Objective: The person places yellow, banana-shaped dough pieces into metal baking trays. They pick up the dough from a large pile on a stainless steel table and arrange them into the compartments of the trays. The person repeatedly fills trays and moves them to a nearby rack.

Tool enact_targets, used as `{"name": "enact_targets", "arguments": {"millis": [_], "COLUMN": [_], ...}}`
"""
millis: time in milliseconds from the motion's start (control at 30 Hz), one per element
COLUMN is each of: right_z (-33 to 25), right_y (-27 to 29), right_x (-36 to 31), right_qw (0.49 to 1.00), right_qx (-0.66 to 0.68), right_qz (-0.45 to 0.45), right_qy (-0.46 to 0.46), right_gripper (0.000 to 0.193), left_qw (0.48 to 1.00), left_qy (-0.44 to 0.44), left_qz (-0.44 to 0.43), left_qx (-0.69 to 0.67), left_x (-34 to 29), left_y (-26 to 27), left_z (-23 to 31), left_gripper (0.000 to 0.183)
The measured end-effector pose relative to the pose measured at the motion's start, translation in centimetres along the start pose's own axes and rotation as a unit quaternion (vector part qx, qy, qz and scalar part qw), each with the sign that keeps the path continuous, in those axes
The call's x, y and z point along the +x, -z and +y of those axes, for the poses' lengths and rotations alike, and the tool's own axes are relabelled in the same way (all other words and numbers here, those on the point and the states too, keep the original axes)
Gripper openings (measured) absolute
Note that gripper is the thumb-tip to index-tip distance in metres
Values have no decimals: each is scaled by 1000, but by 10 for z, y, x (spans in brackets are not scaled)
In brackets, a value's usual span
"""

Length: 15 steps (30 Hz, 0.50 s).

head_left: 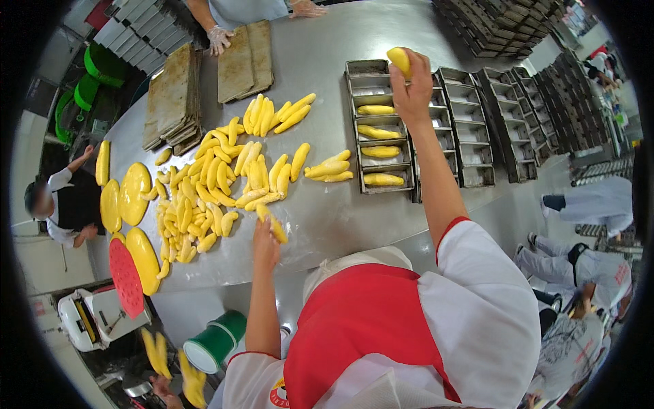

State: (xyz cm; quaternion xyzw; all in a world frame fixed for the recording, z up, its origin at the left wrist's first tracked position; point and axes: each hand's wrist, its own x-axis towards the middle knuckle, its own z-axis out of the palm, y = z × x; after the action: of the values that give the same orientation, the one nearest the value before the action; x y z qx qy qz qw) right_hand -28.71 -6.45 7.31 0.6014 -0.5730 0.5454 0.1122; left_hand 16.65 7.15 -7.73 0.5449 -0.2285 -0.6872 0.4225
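Note:
In my right hand (413, 94), raised over the far end of a divided metal loaf pan (352, 112), the fingers grip a yellow dough roll (399, 61). Several compartments of that pan each hold a yellow roll (381, 151); the ones nearest my right hand show bare metal. My left hand (266, 244), close to the table's near edge, is closed around another dough roll (274, 225). Just beyond it a large heap of yellow dough rolls (204, 180) covers the steel table (320, 225). A small group of rolls (330, 167) lies between heap and pan.
Flat yellow dough slabs (135, 194) and a red oval slab (126, 276) lie at the left. Flat metal sheets (170, 102) are stacked behind the heap. More divided pans (466, 129) stand at right. A co-worker's gloved hand (218, 39) touches other sheets (245, 61). A green bucket (221, 337) stands below.

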Motion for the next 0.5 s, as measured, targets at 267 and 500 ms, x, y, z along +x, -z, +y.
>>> {"name": "enact_targets", "arguments": {"millis": [267,500], "right_z": [9,34], "right_y": [-63,-27], "right_x": [-113,18], "right_qw": [888,960], "right_qx": [207,260], "right_qz": [-348,13], "right_qy": [-217,-103], "right_gripper": [49,31], "left_qw": [977,951], "left_qy": [-40,-145], "left_qz": [-177,-249], "left_qx": [-113,109], "left_x": [41,15], "left_y": [-203,-288], "left_z": [36,64], "left_gripper": [55,57]}}
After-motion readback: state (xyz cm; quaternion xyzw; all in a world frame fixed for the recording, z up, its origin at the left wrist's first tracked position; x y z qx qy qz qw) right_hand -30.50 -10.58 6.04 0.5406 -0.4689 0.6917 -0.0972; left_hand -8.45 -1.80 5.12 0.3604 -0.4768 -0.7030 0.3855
